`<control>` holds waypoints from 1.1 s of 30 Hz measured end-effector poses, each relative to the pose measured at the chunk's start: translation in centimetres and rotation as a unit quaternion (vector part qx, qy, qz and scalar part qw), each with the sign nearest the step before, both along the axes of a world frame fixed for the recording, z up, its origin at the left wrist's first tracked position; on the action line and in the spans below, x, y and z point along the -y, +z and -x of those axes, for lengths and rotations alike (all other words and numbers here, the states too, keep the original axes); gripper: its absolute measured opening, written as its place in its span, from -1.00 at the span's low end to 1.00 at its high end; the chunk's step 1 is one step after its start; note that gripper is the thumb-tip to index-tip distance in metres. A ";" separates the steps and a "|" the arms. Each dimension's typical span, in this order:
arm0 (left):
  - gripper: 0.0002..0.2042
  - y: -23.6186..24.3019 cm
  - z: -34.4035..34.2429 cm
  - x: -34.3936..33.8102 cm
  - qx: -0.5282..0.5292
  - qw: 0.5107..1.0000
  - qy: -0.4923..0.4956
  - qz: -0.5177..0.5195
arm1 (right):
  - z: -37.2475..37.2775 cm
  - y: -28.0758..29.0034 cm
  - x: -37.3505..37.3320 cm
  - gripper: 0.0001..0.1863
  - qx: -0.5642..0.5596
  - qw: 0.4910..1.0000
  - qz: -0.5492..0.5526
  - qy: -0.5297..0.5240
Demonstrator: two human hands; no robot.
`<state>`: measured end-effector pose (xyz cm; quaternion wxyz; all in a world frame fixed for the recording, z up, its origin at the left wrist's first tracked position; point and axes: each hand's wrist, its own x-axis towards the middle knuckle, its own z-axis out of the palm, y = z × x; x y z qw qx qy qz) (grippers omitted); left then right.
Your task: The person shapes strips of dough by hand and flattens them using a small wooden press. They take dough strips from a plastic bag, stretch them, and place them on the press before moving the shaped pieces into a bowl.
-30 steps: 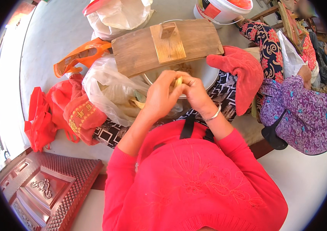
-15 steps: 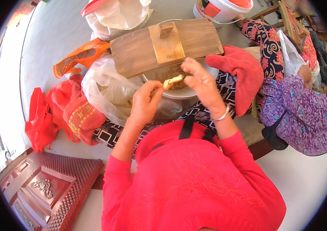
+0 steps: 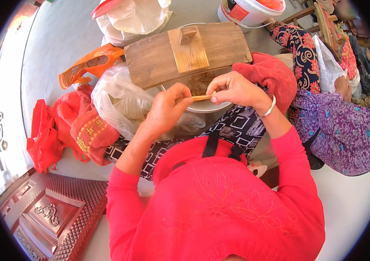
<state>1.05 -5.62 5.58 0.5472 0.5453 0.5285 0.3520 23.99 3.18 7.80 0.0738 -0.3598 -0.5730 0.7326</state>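
A narrow yellowish strip (image 3: 201, 98) is stretched level between my two hands; its material is unclear. My left hand (image 3: 167, 108) pinches one end and my right hand (image 3: 237, 92), with a bangle at its wrist, pinches the other. Beneath them is a pale round tub (image 3: 209, 107) in front of my lap, holding brownish pieces too blurred to name. Across its far side lies a wooden board (image 3: 150, 56) with a lighter block fixed on top. Beside my left hand sits a clear plastic bag (image 3: 111, 89) with pale contents.
Red bags (image 3: 43, 135) and an orange bag (image 3: 87, 65) lie to the left, and a white sack (image 3: 132, 21) stands beyond the board. A white bucket (image 3: 248, 13) is at the far right. Close on my right sits a person in a purple patterned top (image 3: 341, 130).
My right hand has come down and closed on the strip's free end. The strip, bulkier and twisted before, now looks thin and straight. My right elbow has swung outward.
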 end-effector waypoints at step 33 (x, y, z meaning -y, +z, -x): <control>-0.87 -2.9 1.0 -2.8 0.444 0.863 0.171 0.167 | 2.7 -2.2 2.6 -0.70 -0.130 0.953 0.019 -0.274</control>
